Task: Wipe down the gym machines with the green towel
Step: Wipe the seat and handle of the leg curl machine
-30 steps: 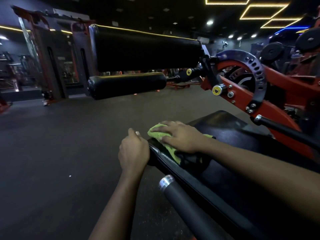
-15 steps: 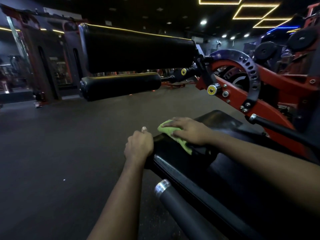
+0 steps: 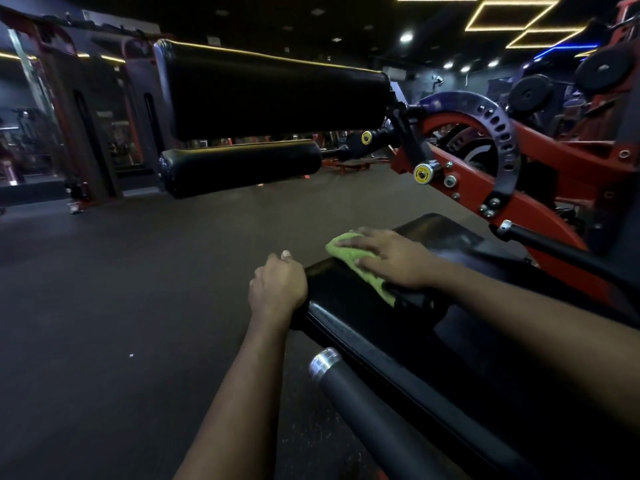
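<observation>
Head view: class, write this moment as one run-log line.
step: wiping | right hand: flat on green towel, pressing it on black seat pad | left hand: grips pad edge

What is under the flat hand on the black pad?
A green towel, spread on the black pad. Its edges show; the right hand covers its middle.

Left hand [image 3: 278, 287] fisted, fingers curled over the edge of the pad [image 3: 346, 306] (thumb tip up). Right hand [image 3: 394, 259] just beyond it, palm down, fingers straight; both forearms extended.
</observation>
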### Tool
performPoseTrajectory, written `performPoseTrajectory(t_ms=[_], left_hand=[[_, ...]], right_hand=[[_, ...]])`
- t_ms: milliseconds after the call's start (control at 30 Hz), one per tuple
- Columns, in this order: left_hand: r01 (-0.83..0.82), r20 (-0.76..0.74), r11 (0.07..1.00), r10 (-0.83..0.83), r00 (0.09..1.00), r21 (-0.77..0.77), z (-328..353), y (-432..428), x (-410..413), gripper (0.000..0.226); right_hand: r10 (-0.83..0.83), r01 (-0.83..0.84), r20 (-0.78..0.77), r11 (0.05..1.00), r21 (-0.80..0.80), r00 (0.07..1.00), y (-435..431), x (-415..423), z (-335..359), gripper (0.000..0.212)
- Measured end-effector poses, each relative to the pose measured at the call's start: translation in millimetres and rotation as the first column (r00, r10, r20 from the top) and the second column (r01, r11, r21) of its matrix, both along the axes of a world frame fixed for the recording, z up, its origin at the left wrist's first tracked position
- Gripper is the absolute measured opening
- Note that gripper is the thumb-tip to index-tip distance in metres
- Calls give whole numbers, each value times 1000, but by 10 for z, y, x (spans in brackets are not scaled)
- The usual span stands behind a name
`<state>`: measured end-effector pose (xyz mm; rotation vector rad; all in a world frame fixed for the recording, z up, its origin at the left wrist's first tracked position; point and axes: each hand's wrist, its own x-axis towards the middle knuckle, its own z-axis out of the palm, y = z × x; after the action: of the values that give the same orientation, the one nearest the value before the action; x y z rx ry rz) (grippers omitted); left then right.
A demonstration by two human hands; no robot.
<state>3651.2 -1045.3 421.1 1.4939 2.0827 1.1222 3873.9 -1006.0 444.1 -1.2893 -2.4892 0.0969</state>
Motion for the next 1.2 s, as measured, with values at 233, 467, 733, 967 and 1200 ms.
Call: performPoseTrajectory(t_ms=[233,467,733,967,1200], left_hand=[[-2,-49,999,1,999,-34,48,-42,3,50],[-12,-48,999,9,999,-50,41,-76,7,52],[-33,-61,997,29,998,-67,80,-43,27,49],[-27,-71,997,21,997,-79,70,-51,26,49],[-42,-82,996,36,996,-76,89,-32,42,46]], right_hand=[[-333,322,173,943,91,927,400,-608,208,47],[30,-29,-44,999,33,999,33,82,-62,49],[-441,434,173,898,75,881,629,-376,257,50],[-14,15,-24,997,70,1000,-33,16,-43,49],[-389,390,52,921,-6,920,604,-57,237,53]])
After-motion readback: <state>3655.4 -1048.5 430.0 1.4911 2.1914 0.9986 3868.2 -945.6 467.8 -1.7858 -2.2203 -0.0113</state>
